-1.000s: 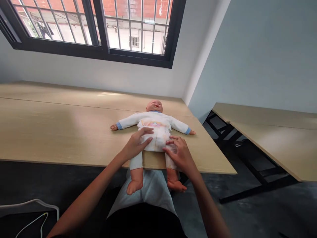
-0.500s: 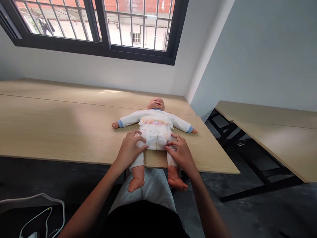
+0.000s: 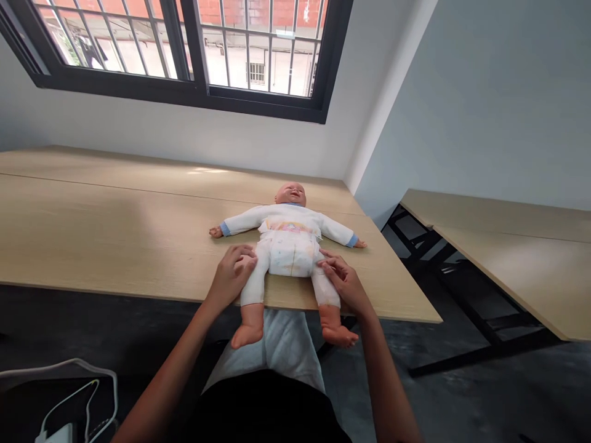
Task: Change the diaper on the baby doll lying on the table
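The doll is laid on its back on the table, close to the front edge. Its arms are spread wide, and its feet are hung out past the edge. A white diaper is seen around its hips, below the top.

The left hand is set at the outer side of one leg, with its fingers bent. The right hand is laid at the outer side of the other leg, and its fingertips are rested near the hip. Neither hand is made into a fist. It cannot be told if any cloth is pinched.

For this step to be done well, both sides should probably be touched softly and in the same way. The cloth is best smoothed a little at a time, so that no lumps are made. The line down the diaper should be kept in the middle. The doll should not be pulled closer, as it might be tipped off the edge.
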`<control>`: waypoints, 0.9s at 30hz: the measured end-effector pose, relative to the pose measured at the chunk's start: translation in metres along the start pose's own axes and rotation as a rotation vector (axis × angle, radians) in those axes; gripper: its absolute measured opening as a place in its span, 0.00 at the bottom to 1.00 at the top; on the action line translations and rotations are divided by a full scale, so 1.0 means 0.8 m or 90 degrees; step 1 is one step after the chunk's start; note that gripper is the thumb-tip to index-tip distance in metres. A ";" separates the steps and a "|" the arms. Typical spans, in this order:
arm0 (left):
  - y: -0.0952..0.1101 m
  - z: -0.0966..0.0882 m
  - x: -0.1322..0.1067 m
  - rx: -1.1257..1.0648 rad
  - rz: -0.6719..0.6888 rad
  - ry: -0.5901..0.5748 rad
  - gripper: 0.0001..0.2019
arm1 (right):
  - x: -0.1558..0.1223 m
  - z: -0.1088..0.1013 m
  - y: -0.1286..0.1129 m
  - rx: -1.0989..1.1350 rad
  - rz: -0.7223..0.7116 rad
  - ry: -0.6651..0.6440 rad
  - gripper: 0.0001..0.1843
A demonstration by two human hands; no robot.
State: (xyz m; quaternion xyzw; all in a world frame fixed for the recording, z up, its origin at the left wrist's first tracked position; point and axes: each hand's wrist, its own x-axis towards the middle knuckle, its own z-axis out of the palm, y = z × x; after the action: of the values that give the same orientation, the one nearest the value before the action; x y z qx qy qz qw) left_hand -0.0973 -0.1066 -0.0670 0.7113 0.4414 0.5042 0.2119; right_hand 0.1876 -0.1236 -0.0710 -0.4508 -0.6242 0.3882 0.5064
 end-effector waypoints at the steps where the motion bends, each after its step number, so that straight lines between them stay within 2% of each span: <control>1: -0.005 -0.006 -0.004 0.031 -0.005 0.025 0.08 | -0.001 -0.002 0.004 0.036 0.018 0.012 0.18; 6: -0.026 -0.027 -0.012 0.183 -0.062 0.053 0.12 | -0.004 -0.009 0.022 0.067 0.065 0.052 0.22; 12: -0.029 -0.024 -0.009 0.259 -0.094 0.031 0.14 | -0.005 -0.009 0.019 0.068 0.063 0.042 0.24; 27: -0.027 -0.025 -0.008 0.306 -0.110 0.034 0.16 | -0.009 -0.009 0.010 0.091 0.074 0.023 0.23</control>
State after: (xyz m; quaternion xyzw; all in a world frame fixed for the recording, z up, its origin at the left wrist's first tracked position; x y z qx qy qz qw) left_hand -0.1245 -0.1036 -0.0785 0.6873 0.6132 0.3835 0.0675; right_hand 0.1964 -0.1277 -0.0789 -0.4561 -0.5582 0.4521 0.5253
